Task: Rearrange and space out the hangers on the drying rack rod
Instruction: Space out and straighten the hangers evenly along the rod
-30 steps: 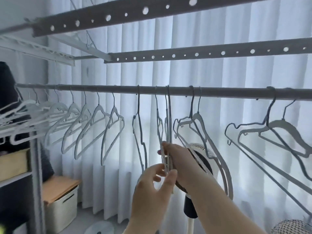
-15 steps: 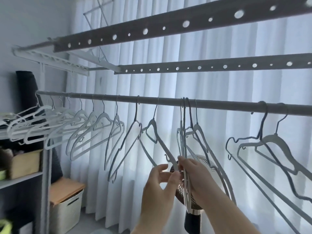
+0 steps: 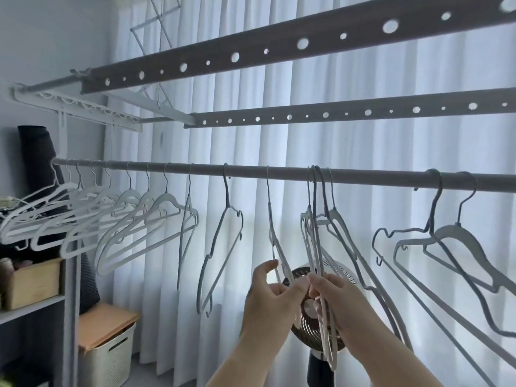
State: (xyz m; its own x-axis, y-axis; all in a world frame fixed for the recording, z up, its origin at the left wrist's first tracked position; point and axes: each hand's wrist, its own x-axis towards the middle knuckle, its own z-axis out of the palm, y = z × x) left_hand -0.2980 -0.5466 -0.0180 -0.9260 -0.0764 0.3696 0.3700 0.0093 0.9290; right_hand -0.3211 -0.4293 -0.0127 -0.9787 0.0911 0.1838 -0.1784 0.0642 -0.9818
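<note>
A grey rod [image 3: 279, 174] runs across the view with several pale hangers on it. At the left a row of hangers [image 3: 120, 216] hangs evenly spaced. One hanger [image 3: 220, 247] hangs alone left of centre. My left hand [image 3: 268, 300] pinches the lower part of a single hanger [image 3: 275, 241]. Right beside it my right hand [image 3: 337, 305] grips a tight bunch of hangers [image 3: 315, 241], their hooks crowded together on the rod. Two more hangers [image 3: 452, 247] hang at the right.
Two perforated bars [image 3: 335, 113] of the rack cross above the rod. White curtains [image 3: 279, 146] fill the background. A standing fan [image 3: 310, 308] sits behind my hands. At the left are a shelf unit [image 3: 69, 303] with a box and a lidded white bin [image 3: 107, 350].
The view has shifted left and up. One hanger has been drawn left out of the bunch, with my left hand still on it. The lone hanger to its left has swung round.
</note>
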